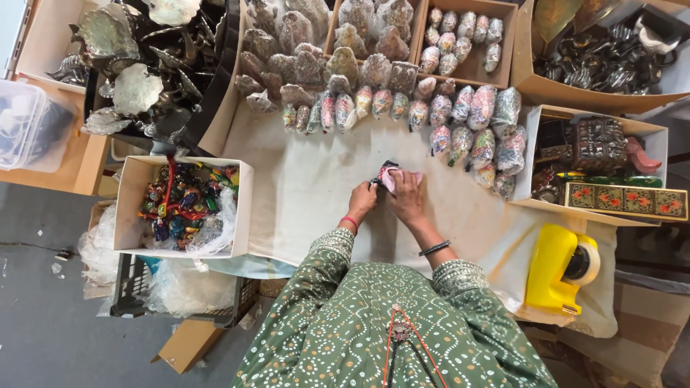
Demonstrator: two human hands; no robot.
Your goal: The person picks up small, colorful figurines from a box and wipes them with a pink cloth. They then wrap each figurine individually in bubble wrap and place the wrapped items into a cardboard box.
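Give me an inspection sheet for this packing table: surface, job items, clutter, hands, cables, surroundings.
Surface: table under a pale sheet, bare in the middle.
Job's things: small dark item in pink wrap, held on the sheet.
Clutter: rows of bubble-wrapped pieces along the far edge; box of coloured trinkets to the left; yellow tape dispenser to the right; painted boxes in a tray.
Grips: left hand and right hand both on the wrap.
Cables: nothing seen.
Surroundings: carton of metal leaves, grey floor, loose plastic bags.
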